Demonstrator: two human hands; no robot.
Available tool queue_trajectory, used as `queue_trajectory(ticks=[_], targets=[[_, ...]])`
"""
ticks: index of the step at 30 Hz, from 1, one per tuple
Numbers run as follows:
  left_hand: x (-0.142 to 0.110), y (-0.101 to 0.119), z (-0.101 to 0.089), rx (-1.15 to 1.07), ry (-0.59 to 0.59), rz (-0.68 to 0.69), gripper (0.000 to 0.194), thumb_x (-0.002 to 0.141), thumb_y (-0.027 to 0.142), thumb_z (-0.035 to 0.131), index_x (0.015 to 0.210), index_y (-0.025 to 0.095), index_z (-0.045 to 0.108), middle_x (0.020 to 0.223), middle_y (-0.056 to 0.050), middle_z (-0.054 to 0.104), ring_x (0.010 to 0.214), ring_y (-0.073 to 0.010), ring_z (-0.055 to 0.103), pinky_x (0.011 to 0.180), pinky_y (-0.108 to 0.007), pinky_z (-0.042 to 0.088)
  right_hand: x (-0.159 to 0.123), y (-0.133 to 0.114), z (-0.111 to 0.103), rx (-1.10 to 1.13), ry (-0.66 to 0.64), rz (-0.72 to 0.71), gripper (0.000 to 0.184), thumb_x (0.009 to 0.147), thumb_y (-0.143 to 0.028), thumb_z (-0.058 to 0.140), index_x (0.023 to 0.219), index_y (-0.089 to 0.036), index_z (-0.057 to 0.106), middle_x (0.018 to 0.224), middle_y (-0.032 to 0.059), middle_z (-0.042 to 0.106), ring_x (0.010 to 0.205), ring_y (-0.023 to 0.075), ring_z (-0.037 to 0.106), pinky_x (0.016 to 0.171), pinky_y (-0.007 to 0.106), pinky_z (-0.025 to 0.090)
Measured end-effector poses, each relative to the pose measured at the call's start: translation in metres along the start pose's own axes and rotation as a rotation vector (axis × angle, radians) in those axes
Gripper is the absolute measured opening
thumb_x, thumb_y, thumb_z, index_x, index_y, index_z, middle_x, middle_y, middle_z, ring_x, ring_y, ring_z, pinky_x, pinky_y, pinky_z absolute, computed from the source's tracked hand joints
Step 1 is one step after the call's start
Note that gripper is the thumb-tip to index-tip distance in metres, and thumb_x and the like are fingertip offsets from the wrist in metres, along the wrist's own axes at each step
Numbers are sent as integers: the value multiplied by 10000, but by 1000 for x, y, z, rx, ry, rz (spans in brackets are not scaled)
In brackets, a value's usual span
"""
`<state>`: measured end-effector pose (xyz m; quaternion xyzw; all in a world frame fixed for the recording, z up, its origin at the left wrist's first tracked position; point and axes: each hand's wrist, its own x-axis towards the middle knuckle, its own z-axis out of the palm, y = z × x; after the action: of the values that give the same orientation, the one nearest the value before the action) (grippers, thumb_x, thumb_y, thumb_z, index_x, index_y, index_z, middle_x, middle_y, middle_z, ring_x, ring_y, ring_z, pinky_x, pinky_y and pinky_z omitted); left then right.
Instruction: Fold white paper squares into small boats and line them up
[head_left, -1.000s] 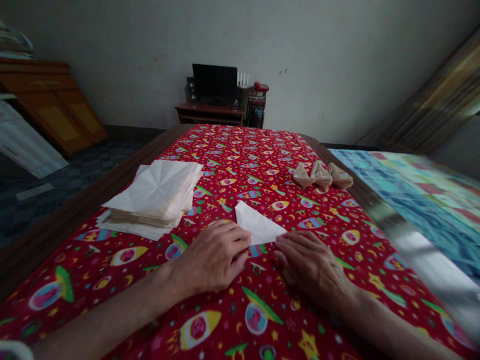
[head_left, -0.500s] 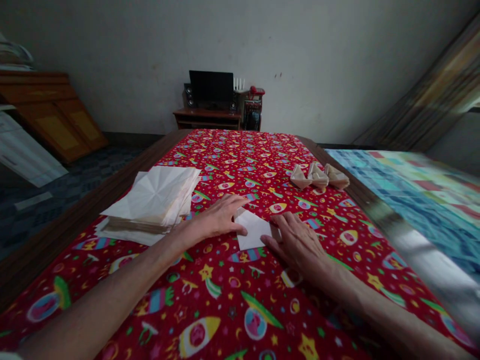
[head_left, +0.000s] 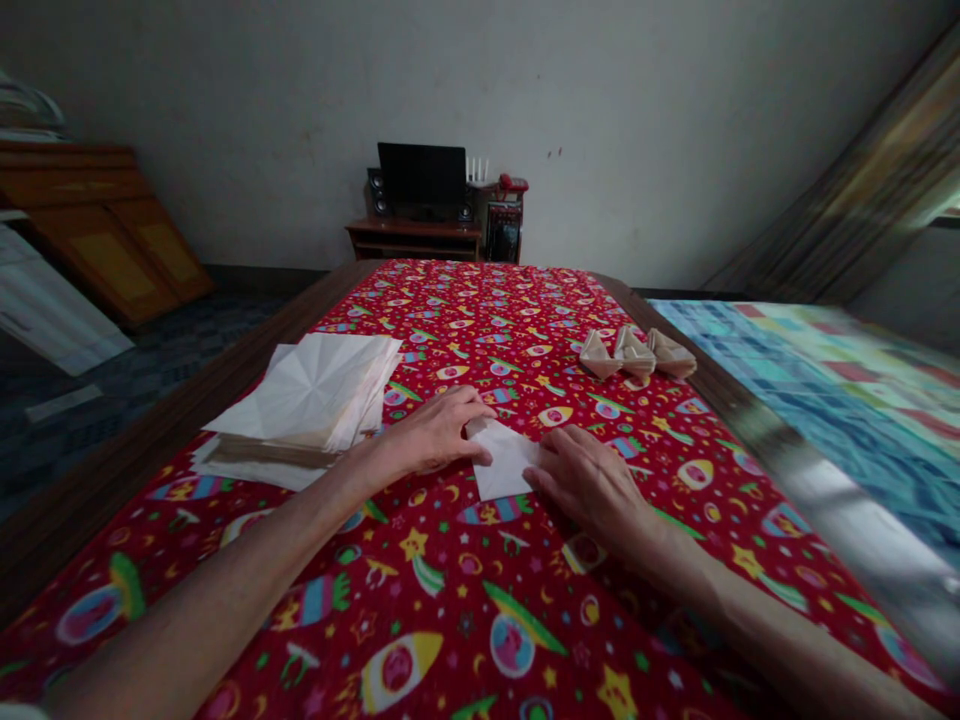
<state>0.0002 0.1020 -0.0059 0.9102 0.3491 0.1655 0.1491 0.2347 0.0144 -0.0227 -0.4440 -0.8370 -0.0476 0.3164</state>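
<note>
Left hand point(head_left: 442, 435): half open, thumb and fingers parted at my paper's left edge, thumb on the near side, fingertips by the far corner. Pinching or only pressing, I cannot tell.
Right hand point(head_left: 589, 475): partly closed, fingers bent over the right edge, thumb just beside them. I have hold of that side, probably so the layers do not slip.
Folded paper point(head_left: 501, 465): small, white, lying on the cloth between my hands. Both edges are covered by fingers; the near corner shows. Flat support below seems to suit holding thin layers down.
Paper stack point(head_left: 311, 385): left of my left hand, well within reach. The top sheet is spread, with creases running out from its middle; sheets below sit unevenly.
Folded pieces point(head_left: 637, 352): three, beige, in a row near the right edge of the table point(head_left: 705, 395). Set apart from the stack, presumably to keep shaped ones clear of my elbows.
Tablecloth point(head_left: 465, 600): red, printed with rockets and stars, beneath all the paper.
Beyond: monitor point(head_left: 422, 173) on a desk point(head_left: 412, 230); bed point(head_left: 810, 400) to the right.
</note>
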Motion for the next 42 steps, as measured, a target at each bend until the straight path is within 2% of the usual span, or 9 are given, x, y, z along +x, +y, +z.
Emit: queue_trajectory(ticks=[5,8,13,19,23,30,34,36,42], targets=[[-1,-3,2,-45,14,37,476,658,352,779,1062,189,588,1025,-34,540,984,-193,521,876,-307,429,9,-1,-2,-16,-301,166,193,874,-293,489,715,-187,519,665,9,566,567,118,481,523,238,305],[-1,-5,3,-25,38,41,451,636,346,796,995,176,581,1005,-33,542,988,-198,506,884,-315,426,14,-2,-4,15,-362,257,185,847,-294,516,698,-185,509,624,-16,544,530,98,453,500,227,255],[3,1,1,9,6,80,624,629,324,805,1176,191,535,1161,-61,524,1121,-228,447,978,-364,377,17,-4,-4,29,-355,289,145,821,-262,529,700,-181,534,612,-23,542,532,95,460,502,218,246],[14,11,1,-4,-54,38,502,676,265,767,1140,178,595,1094,-65,598,1053,-221,516,945,-345,386,9,-2,-1,33,-281,185,147,856,-292,506,783,-174,554,700,24,599,591,116,502,534,225,289],[17,7,4,-132,-62,-65,406,676,225,743,1060,146,640,957,-41,652,851,-172,581,751,-256,433,5,2,2,27,-294,194,197,878,-303,484,726,-183,520,657,6,560,566,111,472,520,230,265],[8,7,4,-181,4,-275,438,655,288,708,1067,178,609,700,26,627,597,-128,547,528,-204,351,16,21,1,139,-312,139,200,872,-283,490,698,-186,478,646,-12,513,546,94,425,511,221,253],[-2,16,4,-148,-9,-306,198,693,346,649,813,189,654,610,44,586,549,-115,520,491,-202,298,29,35,-3,194,-332,-5,175,876,-233,477,711,-178,468,704,-1,503,589,94,436,535,217,270],[-5,18,5,-115,1,-301,177,711,348,618,680,174,635,591,37,563,550,-113,509,493,-208,282,31,39,-2,190,-337,-45,176,880,-221,474,710,-175,468,725,5,497,600,96,435,542,218,276],[-2,22,11,-82,70,-285,191,743,350,582,694,174,637,660,15,596,593,-123,518,519,-217,293,26,35,5,188,-272,28,163,862,-298,559,774,-174,502,754,7,520,636,111,463,570,220,313]])
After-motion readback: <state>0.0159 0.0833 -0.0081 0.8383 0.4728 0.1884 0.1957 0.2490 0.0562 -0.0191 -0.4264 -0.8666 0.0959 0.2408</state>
